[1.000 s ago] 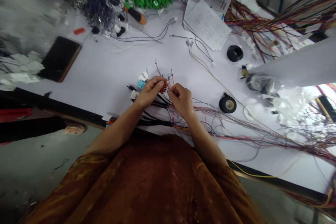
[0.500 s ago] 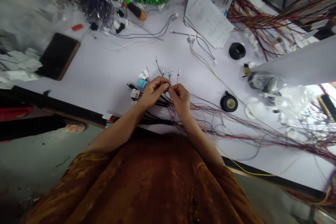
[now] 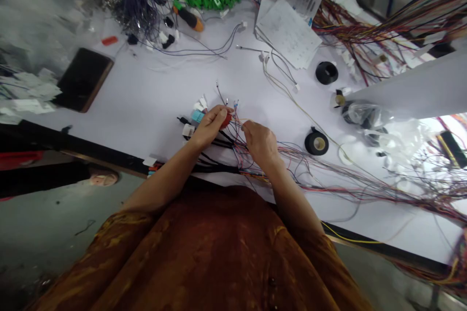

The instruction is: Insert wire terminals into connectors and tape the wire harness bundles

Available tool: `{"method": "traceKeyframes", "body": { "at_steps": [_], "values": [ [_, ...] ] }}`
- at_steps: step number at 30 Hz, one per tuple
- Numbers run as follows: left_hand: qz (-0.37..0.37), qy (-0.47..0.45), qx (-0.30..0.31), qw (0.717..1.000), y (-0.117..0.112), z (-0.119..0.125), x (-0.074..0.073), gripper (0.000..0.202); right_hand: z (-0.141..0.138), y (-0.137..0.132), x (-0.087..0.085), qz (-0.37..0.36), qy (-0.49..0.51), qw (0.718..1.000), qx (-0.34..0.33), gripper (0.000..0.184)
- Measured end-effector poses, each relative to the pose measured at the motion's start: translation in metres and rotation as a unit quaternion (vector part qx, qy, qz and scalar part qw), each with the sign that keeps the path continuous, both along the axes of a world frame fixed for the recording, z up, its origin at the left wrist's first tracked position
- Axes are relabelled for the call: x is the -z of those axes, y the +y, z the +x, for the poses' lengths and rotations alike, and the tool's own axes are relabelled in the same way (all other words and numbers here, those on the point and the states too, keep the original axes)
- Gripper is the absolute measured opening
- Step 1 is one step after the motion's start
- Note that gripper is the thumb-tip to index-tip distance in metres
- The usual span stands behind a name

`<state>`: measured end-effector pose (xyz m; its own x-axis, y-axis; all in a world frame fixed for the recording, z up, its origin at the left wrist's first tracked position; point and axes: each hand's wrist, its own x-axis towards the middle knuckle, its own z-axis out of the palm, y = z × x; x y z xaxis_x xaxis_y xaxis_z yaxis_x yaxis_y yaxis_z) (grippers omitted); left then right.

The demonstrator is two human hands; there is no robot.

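The left hand's (image 3: 210, 126) fingers (image 3: 220, 114) pinch a small red part (image 3: 226, 120) over the desk (image 3: 146, 77). Just beside them, the right hand (image 3: 260, 142) curls above thin coloured wires (image 3: 237, 148); whether it grips one, I cannot tell.

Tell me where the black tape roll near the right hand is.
In the head view, the black tape roll sits on the white table, right of the right hand, above loose colored wires.

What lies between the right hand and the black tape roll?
Thin coloured wires cross from the right hand to the tape roll, in the head view.
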<state>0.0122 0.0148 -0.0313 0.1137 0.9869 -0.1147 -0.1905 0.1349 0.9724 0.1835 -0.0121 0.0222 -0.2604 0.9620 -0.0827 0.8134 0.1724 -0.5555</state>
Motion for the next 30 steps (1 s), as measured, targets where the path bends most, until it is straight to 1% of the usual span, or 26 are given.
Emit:
{"method": "traceKeyframes", "body": {
  "at_steps": [2,3,4,6,8,11,14,16,19,21,27,30],
  "values": [
    [0.005,0.015,0.003,1.0,0.0,0.0,0.001,0.045,0.005,-0.002,-0.008,-0.013,-0.084,0.996,-0.039,0.021],
    [0.012,0.026,0.01,1.0,-0.001,0.0,0.001,0.045,0.005,-0.002,-0.011,-0.015,-0.107,0.993,-0.052,0.021],
    [0.021,0.034,0.017,0.999,-0.001,0.0,0.001,0.043,0.005,-0.002,-0.013,-0.014,-0.118,0.991,-0.059,0.021],
    [0.029,0.039,0.028,0.998,-0.002,0.0,0.003,0.041,0.001,-0.001,-0.015,0.001,-0.111,0.992,-0.057,0.023],
    [0.026,0.029,0.031,0.999,-0.002,0.0,0.004,0.04,-0.005,0.002,-0.014,0.03,-0.068,0.996,-0.045,0.023],
    [0.004,-0.001,0.023,1.0,-0.002,0.001,0.003,0.042,-0.01,0.005,-0.008,0.074,0.05,0.996,-0.027,0.019],
    [-0.035,-0.042,0.008,0.998,-0.001,0.001,0.001,0.045,-0.011,0.005,-0.001,0.101,0.172,0.98,0.003,0.016],
    [-0.05,-0.069,0.004,0.996,-0.001,0.002,0.001,0.043,-0.009,0.003,0.001,0.093,0.22,0.971,0.019,0.015],
    [-0.053,-0.089,0.0,0.995,0.0,0.003,0.002,0.038,-0.007,0.002,0.002,0.052,0.243,0.969,0.008,0.015],
    [-0.047,-0.084,-0.001,0.995,0.0,0.003,0.003,0.038,-0.007,0.002,0.002,0.039,0.24,0.97,0.002,0.015],
    [-0.03,-0.031,0.004,0.999,0.0,0.003,0.004,0.049,-0.005,0.004,0.007,0.017,0.233,0.972,0.003,0.015],
    [-0.011,-0.002,0.013,1.0,-0.001,0.002,0.006,0.05,-0.006,0.005,0.009,0.012,0.247,0.969,0.003,0.016]
  ]
}}
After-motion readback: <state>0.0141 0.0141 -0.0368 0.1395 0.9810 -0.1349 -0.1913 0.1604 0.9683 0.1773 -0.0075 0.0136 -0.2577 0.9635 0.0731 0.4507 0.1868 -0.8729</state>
